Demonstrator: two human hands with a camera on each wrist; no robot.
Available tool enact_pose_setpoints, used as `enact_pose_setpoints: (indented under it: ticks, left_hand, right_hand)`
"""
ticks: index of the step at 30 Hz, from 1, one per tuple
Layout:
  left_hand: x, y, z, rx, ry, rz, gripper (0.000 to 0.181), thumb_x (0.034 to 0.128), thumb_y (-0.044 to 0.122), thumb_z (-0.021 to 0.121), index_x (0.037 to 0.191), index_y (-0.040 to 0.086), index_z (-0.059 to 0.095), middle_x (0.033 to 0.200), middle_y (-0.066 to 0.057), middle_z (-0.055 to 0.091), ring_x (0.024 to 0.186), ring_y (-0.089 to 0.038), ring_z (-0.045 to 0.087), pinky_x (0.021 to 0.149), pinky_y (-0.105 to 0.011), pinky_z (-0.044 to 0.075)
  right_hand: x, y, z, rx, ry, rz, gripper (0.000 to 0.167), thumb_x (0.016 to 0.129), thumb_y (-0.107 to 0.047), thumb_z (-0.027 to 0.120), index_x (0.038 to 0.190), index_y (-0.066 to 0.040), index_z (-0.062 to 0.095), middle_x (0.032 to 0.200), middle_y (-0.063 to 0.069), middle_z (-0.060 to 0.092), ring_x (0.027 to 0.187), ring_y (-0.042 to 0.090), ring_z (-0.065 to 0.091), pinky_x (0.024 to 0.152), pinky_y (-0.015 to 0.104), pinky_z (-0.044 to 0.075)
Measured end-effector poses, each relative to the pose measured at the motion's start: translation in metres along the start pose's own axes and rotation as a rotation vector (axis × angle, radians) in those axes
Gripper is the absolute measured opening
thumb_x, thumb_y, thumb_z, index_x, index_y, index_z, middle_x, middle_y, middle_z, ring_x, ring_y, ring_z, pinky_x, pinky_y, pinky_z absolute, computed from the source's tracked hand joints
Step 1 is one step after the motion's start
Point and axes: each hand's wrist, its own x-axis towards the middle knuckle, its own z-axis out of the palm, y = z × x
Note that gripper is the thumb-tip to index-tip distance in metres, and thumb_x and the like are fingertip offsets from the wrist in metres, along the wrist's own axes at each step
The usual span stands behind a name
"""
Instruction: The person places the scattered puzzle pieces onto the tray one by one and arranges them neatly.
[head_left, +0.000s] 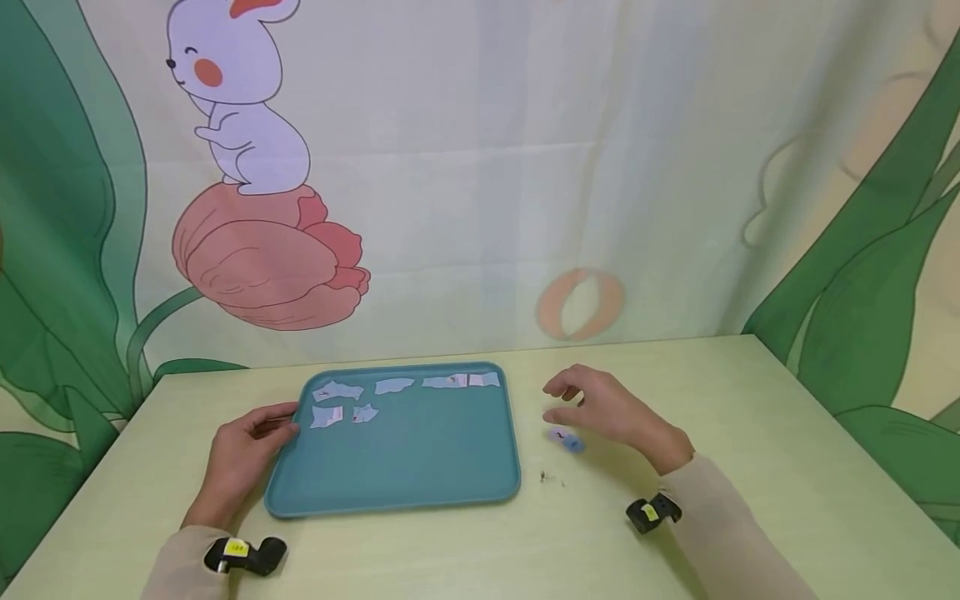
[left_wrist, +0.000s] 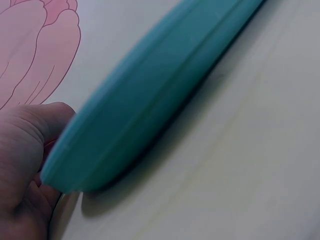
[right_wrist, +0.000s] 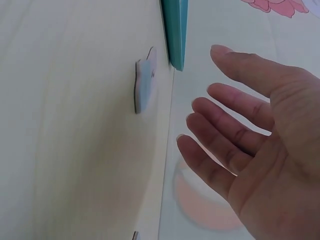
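Observation:
A teal tray [head_left: 405, 467] lies on the table with several flat, irregular light-blue pieces [head_left: 337, 390] along its far side and upper left. My left hand [head_left: 242, 454] grips the tray's left rim between thumb and fingers. The left wrist view shows the tray's edge close up, with the fingers partly hidden behind it. To the right of the tray, my right hand [head_left: 609, 408] hovers with relaxed, spread fingers and nothing in them. Just below it on the table is a small blue and pale-lilac piece [head_left: 567, 441], apart from the hand; in the right wrist view this flat piece [right_wrist: 144, 85] shows a thin edge.
Tiny dark specks [head_left: 547, 477] mark the table [head_left: 450, 554] near the tray's right corner. Behind the table hangs a curtain [head_left: 435, 183] printed with a rabbit, a flower and leaves. Small black cameras [head_left: 647, 514] are strapped to both wrists.

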Motion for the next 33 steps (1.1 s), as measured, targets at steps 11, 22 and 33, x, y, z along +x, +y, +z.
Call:
enact_pose_setpoints:
  ticks: [11, 22, 33]
  left_hand:
    - [0.001, -0.004, -0.002, -0.016, 0.002, 0.012, 0.040, 0.1041, 0.011, 0.068, 0.143, -0.001, 0.065, 0.135, -0.023, 0.067, 0.120, -0.036, 0.064, 0.078, -0.005, 0.046]
    - [0.001, -0.003, -0.001, -0.023, 0.003, 0.022, 0.040, 0.1039, 0.009, 0.069, 0.142, -0.003, 0.065, 0.134, -0.025, 0.067, 0.118, -0.036, 0.064, 0.076, -0.005, 0.047]
    - [0.000, 0.000, 0.000, -0.019, 0.003, 0.011, 0.040, 0.1038, 0.010, 0.069, 0.142, -0.003, 0.065, 0.134, -0.025, 0.067, 0.118, -0.036, 0.064, 0.076, -0.005, 0.046]
  right_hand:
    - [-0.006, 0.009, -0.001, -0.039, -0.088, 0.081, 0.029, 0.089, -0.018, 0.089, 0.108, -0.004, 0.073, 0.096, 0.000, 0.068, 0.092, 0.019, 0.061, 0.084, 0.036, 0.055]
    - [-0.011, 0.010, -0.001, -0.022, -0.164, 0.067, 0.028, 0.084, -0.013, 0.091, 0.102, -0.006, 0.070, 0.094, 0.000, 0.066, 0.089, 0.017, 0.059, 0.083, 0.035, 0.054]
    - [-0.013, 0.012, -0.004, -0.056, -0.150, 0.059, 0.021, 0.087, -0.006, 0.086, 0.101, -0.005, 0.070, 0.095, 0.002, 0.066, 0.089, 0.017, 0.060, 0.084, 0.036, 0.054]
